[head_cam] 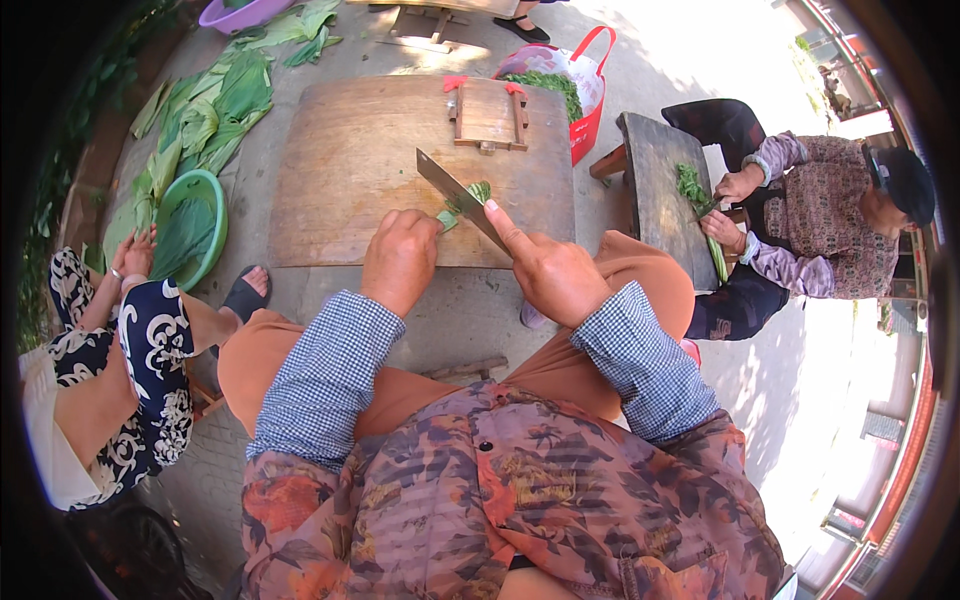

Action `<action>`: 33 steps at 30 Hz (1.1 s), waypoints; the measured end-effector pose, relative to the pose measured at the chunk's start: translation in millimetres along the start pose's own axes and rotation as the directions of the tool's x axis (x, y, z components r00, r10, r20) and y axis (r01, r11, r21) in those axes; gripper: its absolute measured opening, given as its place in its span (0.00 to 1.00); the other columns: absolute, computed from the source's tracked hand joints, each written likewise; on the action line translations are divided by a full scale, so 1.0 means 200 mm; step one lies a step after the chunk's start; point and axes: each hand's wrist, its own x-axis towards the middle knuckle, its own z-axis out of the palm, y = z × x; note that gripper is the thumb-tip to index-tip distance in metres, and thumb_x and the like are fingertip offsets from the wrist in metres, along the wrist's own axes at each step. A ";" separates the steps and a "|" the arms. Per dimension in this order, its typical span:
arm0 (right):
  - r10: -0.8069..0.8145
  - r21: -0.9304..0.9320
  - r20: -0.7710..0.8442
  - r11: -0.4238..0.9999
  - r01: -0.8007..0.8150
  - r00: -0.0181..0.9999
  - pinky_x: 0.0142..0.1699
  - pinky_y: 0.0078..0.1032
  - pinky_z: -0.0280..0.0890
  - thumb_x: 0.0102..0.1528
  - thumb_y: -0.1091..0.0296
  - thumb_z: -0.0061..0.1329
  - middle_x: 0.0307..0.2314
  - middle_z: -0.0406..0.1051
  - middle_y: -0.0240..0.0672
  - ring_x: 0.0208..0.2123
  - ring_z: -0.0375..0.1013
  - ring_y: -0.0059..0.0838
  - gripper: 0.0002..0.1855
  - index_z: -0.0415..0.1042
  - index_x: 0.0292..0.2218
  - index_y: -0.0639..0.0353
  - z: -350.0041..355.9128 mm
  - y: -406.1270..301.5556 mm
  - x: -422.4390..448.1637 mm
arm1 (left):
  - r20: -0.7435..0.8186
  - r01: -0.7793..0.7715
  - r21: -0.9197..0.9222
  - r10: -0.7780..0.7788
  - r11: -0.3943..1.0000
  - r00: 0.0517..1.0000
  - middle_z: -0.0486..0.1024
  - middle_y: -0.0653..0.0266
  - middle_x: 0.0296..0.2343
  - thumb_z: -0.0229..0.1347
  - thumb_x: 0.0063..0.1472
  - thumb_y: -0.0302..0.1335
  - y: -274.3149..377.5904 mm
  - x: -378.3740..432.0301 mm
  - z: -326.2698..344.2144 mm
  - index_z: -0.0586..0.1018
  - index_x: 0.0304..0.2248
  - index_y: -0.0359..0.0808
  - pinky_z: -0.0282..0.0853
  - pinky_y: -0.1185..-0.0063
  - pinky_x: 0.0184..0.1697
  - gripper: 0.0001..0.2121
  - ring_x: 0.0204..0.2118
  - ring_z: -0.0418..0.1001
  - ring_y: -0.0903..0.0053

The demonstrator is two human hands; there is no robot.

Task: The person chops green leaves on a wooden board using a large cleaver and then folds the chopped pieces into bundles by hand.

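Note:
A low wooden table [352, 172] stands before me. My right hand [555, 274] grips a cleaver [457, 195] at its near end, the index finger stretched along the blade, which points up and left over the tabletop. At the table's near edge my left hand [403, 255] has its fingers curled at a small piece of green leaf [448, 220], left of the blade. More cut green leaf [480, 190] lies against the far side of the blade. The cleaver's handle is hidden in my right hand.
A small wooden frame [491, 141] lies on the table's far part. Behind stands a red bag [589, 135] of chopped greens. Left are a green basin [219, 217], large leaves [199, 124] and a seated person. At right a person [825, 217] cuts greens on a dark table [660, 187].

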 end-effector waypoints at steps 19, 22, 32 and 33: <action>0.004 -0.064 0.267 0.998 0.013 0.964 0.29 0.39 0.72 0.55 0.77 0.49 0.24 0.73 0.45 0.23 0.76 0.46 0.48 0.43 0.71 0.52 -0.07 -0.05 -0.03 | -0.014 0.006 -0.029 -0.007 1.000 1.000 0.78 0.58 0.32 0.60 0.53 0.17 -0.01 0.00 0.01 0.81 0.32 0.33 0.72 0.67 0.41 0.06 0.36 0.75 0.59; -0.030 -0.092 0.201 0.995 0.049 0.979 0.28 0.40 0.72 0.56 0.75 0.48 0.24 0.74 0.45 0.22 0.76 0.46 0.46 0.44 0.71 0.51 0.02 -0.07 0.10 | -0.014 -0.004 -0.011 0.004 1.000 1.000 0.78 0.59 0.31 0.60 0.53 0.17 -0.02 -0.01 0.01 0.81 0.31 0.33 0.72 0.67 0.40 0.05 0.36 0.75 0.59; -0.012 0.001 0.101 1.000 0.012 0.995 0.31 0.42 0.72 0.58 0.73 0.47 0.25 0.75 0.46 0.25 0.77 0.47 0.43 0.46 0.71 0.48 0.06 -0.02 0.12 | -0.059 0.006 -0.001 -0.006 1.000 0.998 0.78 0.61 0.31 0.61 0.54 0.19 -0.01 -0.02 0.02 0.81 0.32 0.35 0.72 0.67 0.40 0.05 0.35 0.75 0.60; -0.020 -0.016 0.110 1.000 0.022 0.994 0.31 0.42 0.73 0.58 0.72 0.47 0.25 0.76 0.46 0.25 0.77 0.47 0.43 0.46 0.71 0.48 0.05 -0.02 0.07 | -0.053 0.009 0.005 -0.009 1.000 0.999 0.78 0.61 0.31 0.61 0.54 0.19 -0.01 -0.02 0.02 0.82 0.32 0.35 0.72 0.67 0.40 0.05 0.35 0.75 0.60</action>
